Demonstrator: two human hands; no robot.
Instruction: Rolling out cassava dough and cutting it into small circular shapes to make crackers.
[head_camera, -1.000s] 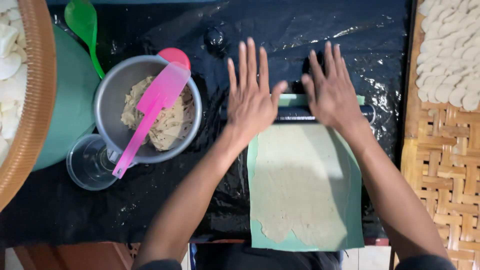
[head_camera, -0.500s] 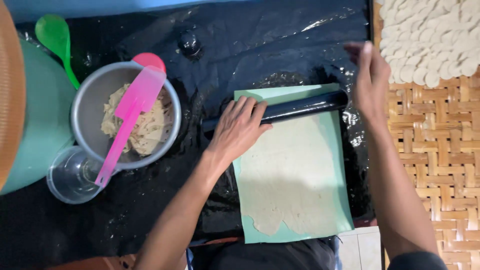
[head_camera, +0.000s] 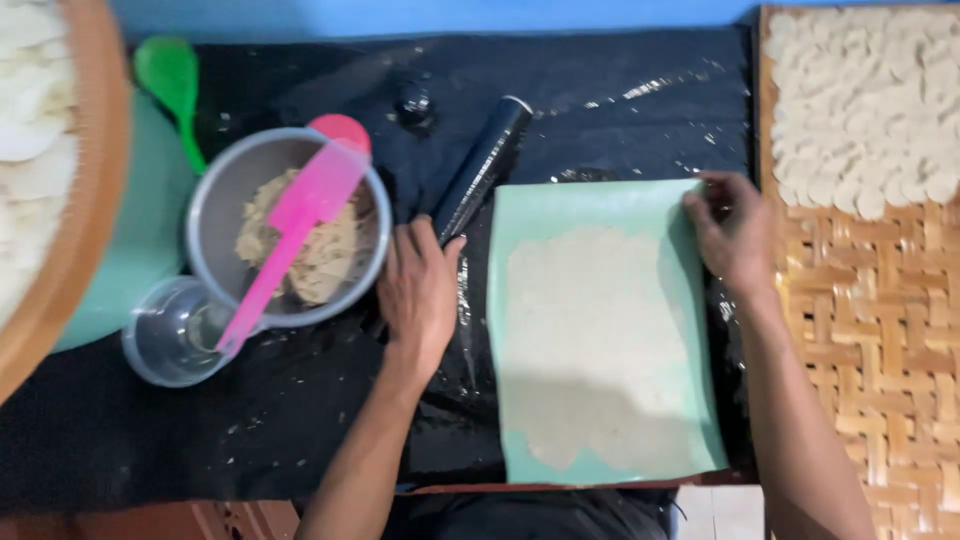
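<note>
A green sheet (head_camera: 600, 205) lies on the black plastic-covered table, with thin pale dough (head_camera: 590, 340) spread flat over it. My left hand (head_camera: 418, 290) rests on the near end of a black rolling pin (head_camera: 483, 165), which lies slanted just left of the sheet. My right hand (head_camera: 737, 235) pinches the sheet's upper right corner with bent fingers.
A metal bowl (head_camera: 225, 210) of crumbly dough holds a pink spatula (head_camera: 290, 240); a clear glass (head_camera: 165, 335) stands in front of it. A green spoon (head_camera: 170, 85) lies behind. Woven trays (head_camera: 860, 330) with white dough pieces sit at right and far left (head_camera: 70, 260).
The rolling pin has left the sheet's top edge and now lies slanted at its left under my left hand. My right hand dropped to the sheet's upper right corner.
</note>
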